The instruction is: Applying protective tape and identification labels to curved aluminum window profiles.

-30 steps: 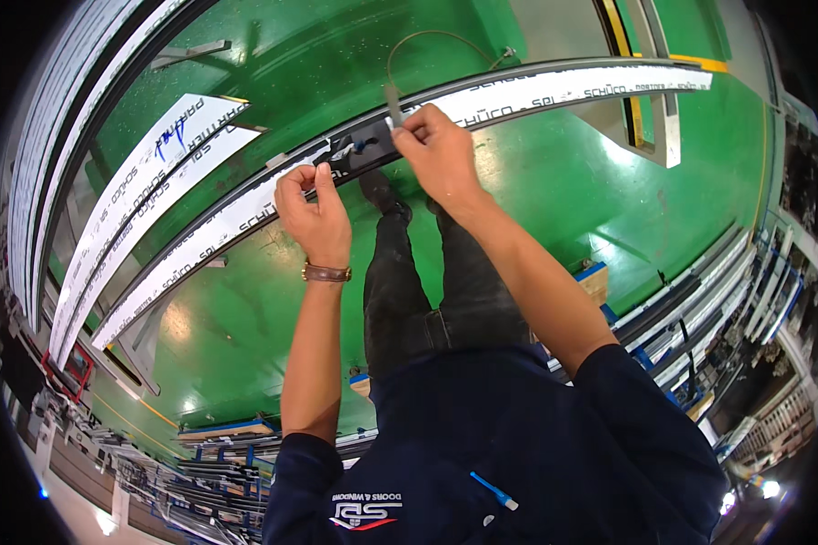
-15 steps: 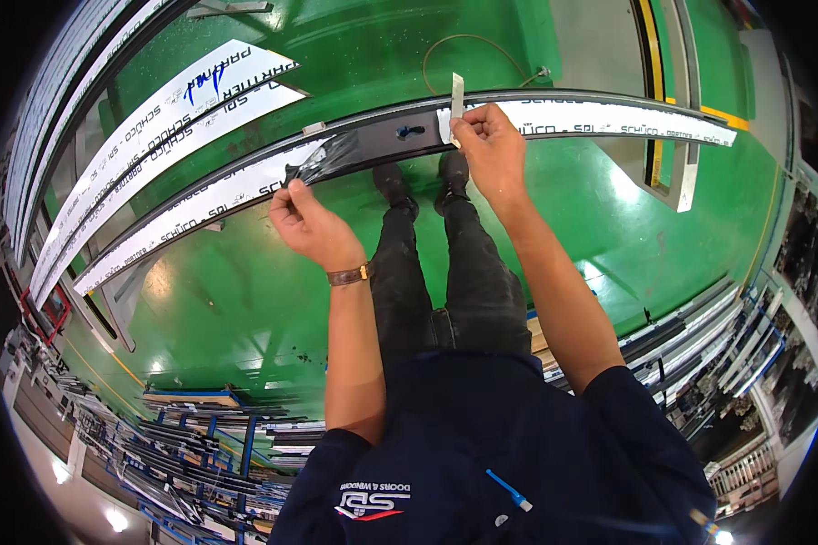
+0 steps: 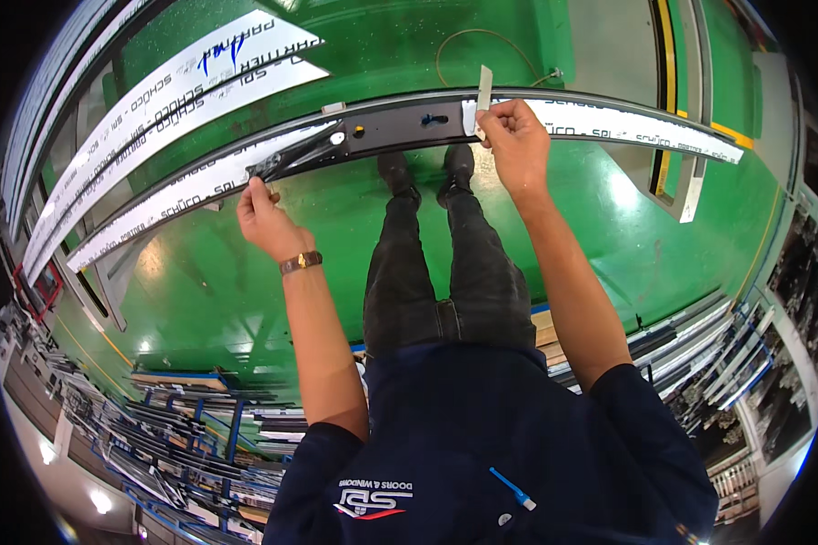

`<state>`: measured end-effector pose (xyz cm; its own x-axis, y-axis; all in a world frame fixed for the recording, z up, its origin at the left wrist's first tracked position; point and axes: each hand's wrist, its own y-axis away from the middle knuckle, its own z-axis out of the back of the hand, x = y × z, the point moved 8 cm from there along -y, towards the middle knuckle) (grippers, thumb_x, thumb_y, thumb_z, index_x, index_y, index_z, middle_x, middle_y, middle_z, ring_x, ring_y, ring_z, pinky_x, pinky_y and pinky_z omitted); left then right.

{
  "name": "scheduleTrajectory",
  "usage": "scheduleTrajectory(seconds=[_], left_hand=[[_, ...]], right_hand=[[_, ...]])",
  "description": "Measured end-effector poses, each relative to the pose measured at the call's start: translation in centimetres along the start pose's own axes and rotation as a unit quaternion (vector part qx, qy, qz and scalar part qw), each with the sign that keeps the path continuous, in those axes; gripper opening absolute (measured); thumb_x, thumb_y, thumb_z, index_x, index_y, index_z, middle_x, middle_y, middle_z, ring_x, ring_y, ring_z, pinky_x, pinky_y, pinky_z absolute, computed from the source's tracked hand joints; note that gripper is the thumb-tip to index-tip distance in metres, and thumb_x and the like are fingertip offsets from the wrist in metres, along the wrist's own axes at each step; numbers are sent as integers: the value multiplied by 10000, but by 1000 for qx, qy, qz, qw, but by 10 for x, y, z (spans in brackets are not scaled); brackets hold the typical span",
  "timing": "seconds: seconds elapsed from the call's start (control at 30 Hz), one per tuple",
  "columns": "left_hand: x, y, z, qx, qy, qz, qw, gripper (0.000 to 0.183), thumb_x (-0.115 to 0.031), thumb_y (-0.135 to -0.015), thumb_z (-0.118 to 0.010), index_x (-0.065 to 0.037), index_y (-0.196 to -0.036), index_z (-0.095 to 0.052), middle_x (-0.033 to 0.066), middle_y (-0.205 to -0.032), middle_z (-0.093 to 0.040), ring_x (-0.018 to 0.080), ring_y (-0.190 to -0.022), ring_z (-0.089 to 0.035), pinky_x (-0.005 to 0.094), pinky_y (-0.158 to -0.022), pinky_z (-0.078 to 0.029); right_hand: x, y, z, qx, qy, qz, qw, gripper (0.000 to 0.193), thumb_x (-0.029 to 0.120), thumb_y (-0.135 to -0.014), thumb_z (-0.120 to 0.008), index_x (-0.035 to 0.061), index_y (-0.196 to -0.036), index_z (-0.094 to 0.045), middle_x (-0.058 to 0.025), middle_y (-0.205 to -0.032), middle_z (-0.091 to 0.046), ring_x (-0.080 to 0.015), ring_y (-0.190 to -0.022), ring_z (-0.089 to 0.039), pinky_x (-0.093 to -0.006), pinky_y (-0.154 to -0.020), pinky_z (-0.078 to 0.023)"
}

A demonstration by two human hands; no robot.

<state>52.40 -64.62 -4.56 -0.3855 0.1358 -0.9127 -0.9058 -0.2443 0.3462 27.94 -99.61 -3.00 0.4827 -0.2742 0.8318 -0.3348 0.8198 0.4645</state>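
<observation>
A long dark metal profile (image 3: 393,127) lies crosswise in front of me, with printed white protective film (image 3: 600,123) along both ends. Its middle stretch is bare and shows two small cut-outs. My left hand (image 3: 274,222) is closed in a pinch on the loose, peeled-back edge of the film (image 3: 300,154), pulling it into a taut, dark fold left of the bare part. Closed around a thin, flat, pale strip (image 3: 485,86), my right hand (image 3: 518,150) rests at the film edge right of the bare part. The strip points up across the profile.
Other film-covered profiles (image 3: 168,113) lie beyond on the left. A grey-and-yellow support beam (image 3: 677,100) runs under the profile's right end. A thin cable (image 3: 441,59) curls on the green floor (image 3: 591,236). Racks of stacked profiles (image 3: 191,436) stand behind me.
My left hand has moved left with the film edge, baring more of the dark profile, including a second cut-out. My right hand still holds the strip at the right film edge.
</observation>
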Motion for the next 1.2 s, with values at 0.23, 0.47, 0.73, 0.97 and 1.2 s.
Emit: scheduleTrajectory(seconds=[0.23, 0.47, 0.73, 0.97, 1.2], left_hand=[[35, -23, 16, -48, 111, 141, 983, 216, -300, -1025, -779, -108, -1019, -681, -25, -875, -661, 108, -761, -591, 311, -657, -396], [33, -61, 75, -18, 84, 99, 991, 270, -307, -1034, -766, -86, -1143, -657, 33, -987, -700, 163, -817, -639, 320, -679, -457], [88, -10, 75, 77, 45, 225, 970, 363, -381, -1046, -747, -71, -1215, -663, 64, -1097, -744, 188, -923, -662, 351, -791, -481], [94, 30, 35, 172, 30, 243, 954, 461, -441, -1051, -740, -69, -1312, -659, 79, -1215, -734, 191, -1017, -666, 345, -845, -495], [57, 29, 2, 219, 99, 214, 947, 516, -463, -1025, -776, -74, -1342, -659, 80, -1309, -728, 209, -1093, -666, 374, -924, -486]], right_hand=[[5, 1, 1, -3, -1, 11, 1000, 197, 145, -962, -803, -20, -995, -701, -45, -840, -719, -85, -708, -646, -262, -646, -559], [9, 3, 1, -7, 35, 15, 999, 206, 157, -961, -811, -19, -998, -712, -49, -840, -727, -89, -721, -656, -268, -647, -574], [10, 5, 0, -14, 7, 32, 999, 205, 192, -959, -831, 25, -957, -712, 9, -765, -683, -66, -653, -626, -243, -605, -493], [9, 5, 1, -12, 2, 33, 999, 200, 194, -965, -825, 27, -968, -715, 9, -772, -684, -68, -659, -634, -240, -609, -500], [9, 4, 2, -1, -9, 30, 1000, 202, 143, -947, -830, -16, -1001, -718, -49, -837, -724, -85, -696, -647, -255, -638, -569]])
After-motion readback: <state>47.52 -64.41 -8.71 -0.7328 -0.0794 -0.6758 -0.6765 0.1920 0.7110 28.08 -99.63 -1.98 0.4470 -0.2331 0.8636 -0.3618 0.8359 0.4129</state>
